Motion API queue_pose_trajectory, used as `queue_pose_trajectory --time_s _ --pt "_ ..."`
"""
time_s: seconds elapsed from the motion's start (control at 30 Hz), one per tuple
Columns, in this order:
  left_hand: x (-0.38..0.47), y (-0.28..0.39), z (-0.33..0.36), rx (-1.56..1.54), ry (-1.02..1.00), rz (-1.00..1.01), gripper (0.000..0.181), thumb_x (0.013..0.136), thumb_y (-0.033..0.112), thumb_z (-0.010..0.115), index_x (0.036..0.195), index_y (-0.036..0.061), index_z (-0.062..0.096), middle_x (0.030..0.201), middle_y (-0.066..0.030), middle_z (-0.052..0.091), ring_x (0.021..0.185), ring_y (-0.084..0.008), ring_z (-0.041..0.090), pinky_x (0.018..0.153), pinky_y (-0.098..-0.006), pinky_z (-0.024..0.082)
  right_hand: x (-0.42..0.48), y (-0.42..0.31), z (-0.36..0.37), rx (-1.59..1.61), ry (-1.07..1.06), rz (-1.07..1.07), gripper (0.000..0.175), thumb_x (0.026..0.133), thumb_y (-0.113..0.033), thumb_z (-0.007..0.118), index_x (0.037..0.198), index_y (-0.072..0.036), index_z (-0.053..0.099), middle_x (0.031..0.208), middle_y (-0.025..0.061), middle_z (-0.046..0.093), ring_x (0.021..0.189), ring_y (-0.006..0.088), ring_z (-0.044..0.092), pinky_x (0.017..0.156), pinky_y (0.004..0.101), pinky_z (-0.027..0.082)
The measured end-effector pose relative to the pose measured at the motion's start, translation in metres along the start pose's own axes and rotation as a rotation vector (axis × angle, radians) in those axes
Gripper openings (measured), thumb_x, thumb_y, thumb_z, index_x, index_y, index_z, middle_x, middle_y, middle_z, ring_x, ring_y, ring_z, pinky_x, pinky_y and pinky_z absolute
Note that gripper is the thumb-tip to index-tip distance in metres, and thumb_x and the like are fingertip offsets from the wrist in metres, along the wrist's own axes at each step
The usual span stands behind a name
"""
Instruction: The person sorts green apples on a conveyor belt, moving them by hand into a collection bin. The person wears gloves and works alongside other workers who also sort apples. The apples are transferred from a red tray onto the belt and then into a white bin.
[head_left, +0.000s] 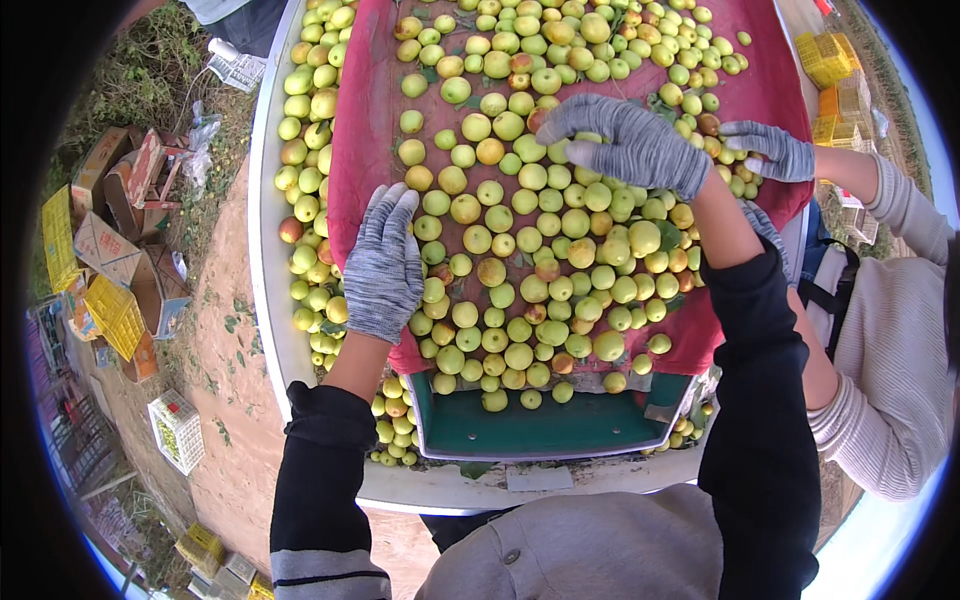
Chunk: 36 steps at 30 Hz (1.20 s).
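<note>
Many yellow-green jujubes (491, 271), some blushed brown-red, lie spread over a sloping table covered with red cloth (358, 127). My left hand (384, 266), in a grey knit glove, rests flat at the cloth's left edge beside the fruit, fingers extended, holding nothing. Over the fruit at the upper right is my right hand (630, 142), gloved alike. Its fingers curve away from the thumb, with fruit showing in the gap and no fruit visibly held. At the near end, a green chute (540, 427) opens below the cloth, with several jujubes at its lip.
A white-rimmed trough (271, 225) holds more jujubes along the left. At right, a co-worker's gloved hand (772, 150) touches fruit; their other hand is partly hidden behind my arm. Yellow crates (116, 311), cardboard boxes (112, 247) and a white crate (177, 431) stand on the ground at left.
</note>
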<state>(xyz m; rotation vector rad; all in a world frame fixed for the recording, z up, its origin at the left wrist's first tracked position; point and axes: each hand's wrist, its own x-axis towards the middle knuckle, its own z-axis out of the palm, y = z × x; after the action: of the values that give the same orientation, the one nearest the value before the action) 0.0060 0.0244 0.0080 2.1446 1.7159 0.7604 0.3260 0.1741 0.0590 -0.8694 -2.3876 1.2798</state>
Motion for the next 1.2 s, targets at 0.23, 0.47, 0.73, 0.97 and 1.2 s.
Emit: queue_pose_trajectory --time_s 0.23,0.47,0.73,0.97,1.2 --pt "0.003 -0.004 0.001 0.066 -0.014 0.044 0.039 0.090 0.007 0.052 0.129 0.0059 0.055 0.137 -0.0143 0.053 0.133 -0.0327 0.047 0.107 -0.0413 0.044 0.119 0.118 -0.072 -0.558 0.590 0.259 0.057 0.088 -0.043 0.065 0.132 -0.007 0.059 0.130 0.0173 0.062 0.121 0.0335 0.057 0.105 0.0380 0.043" --pt "-0.001 -0.005 0.004 0.042 -0.059 0.002 0.044 0.086 0.019 0.069 0.128 0.0092 0.059 0.139 -0.0127 0.054 0.133 -0.0311 0.048 0.109 -0.0405 0.042 0.044 0.047 0.022 -0.598 0.129 0.060 0.045 0.091 -0.040 0.063 0.127 -0.013 0.064 0.126 0.0098 0.062 0.121 0.0279 0.055 0.106 0.0417 0.041" --pt "0.000 -0.006 0.007 0.138 -0.100 0.003 0.050 0.085 0.025 0.073 0.130 0.0093 0.057 0.141 -0.0101 0.052 0.133 -0.0291 0.047 0.110 -0.0394 0.041 -0.128 -0.029 0.145 -0.407 0.067 -0.031 0.039 0.083 -0.043 0.069 0.114 -0.020 0.072 0.123 0.0036 0.063 0.117 0.0267 0.055 0.103 0.0434 0.042" --pt "0.001 -0.013 0.009 0.175 -0.155 0.009 0.052 0.088 0.035 0.068 0.132 0.0104 0.057 0.142 -0.0102 0.051 0.130 -0.0279 0.050 0.108 -0.0384 0.042 -0.198 -0.002 0.143 -0.858 0.519 0.658 0.074 0.073 -0.046 0.077 0.138 -0.017 0.055 0.143 0.0135 0.049 0.133 0.0424 0.042 0.108 0.0498 0.039" --pt "0.002 -0.010 0.008 0.167 -0.159 0.012 0.046 0.091 0.032 0.065 0.131 0.0124 0.057 0.136 -0.0108 0.055 0.123 -0.0290 0.055 0.102 -0.0388 0.047 -0.210 -0.071 0.250 -0.531 0.382 0.365 0.051 0.076 -0.036 0.073 0.124 -0.020 0.064 0.136 0.0066 0.056 0.132 0.0317 0.047 0.105 0.0489 0.038"
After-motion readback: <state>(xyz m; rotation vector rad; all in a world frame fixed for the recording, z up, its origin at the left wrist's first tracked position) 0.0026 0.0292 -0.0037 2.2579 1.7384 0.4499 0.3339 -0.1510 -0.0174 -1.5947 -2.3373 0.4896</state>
